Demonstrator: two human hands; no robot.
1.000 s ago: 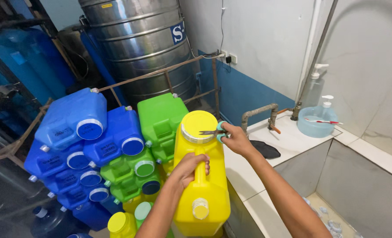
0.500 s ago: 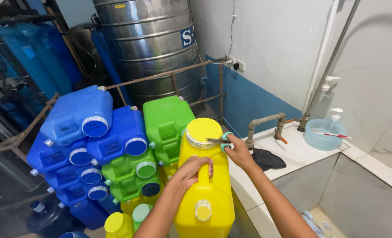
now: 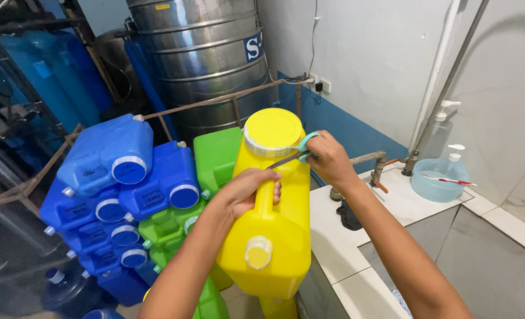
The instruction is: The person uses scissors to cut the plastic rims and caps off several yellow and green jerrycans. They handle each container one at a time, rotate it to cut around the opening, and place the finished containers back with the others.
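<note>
A tall yellow water jug stands tilted in front of me, its wide yellow cap at the top and a small yellow spout cap low on its face. My left hand grips the jug's handle. My right hand holds scissors with teal handles, and their blades reach the white seal band just under the wide cap.
Blue jugs and green jugs lie stacked to the left inside a rusty metal frame. A steel tank stands behind. On the right are a white tiled counter, a rusty tap and clear pump bottles.
The view has come closer to the jug. My right hand with the scissors stays at the cap's seal band, and my left hand keeps its hold on the handle.
</note>
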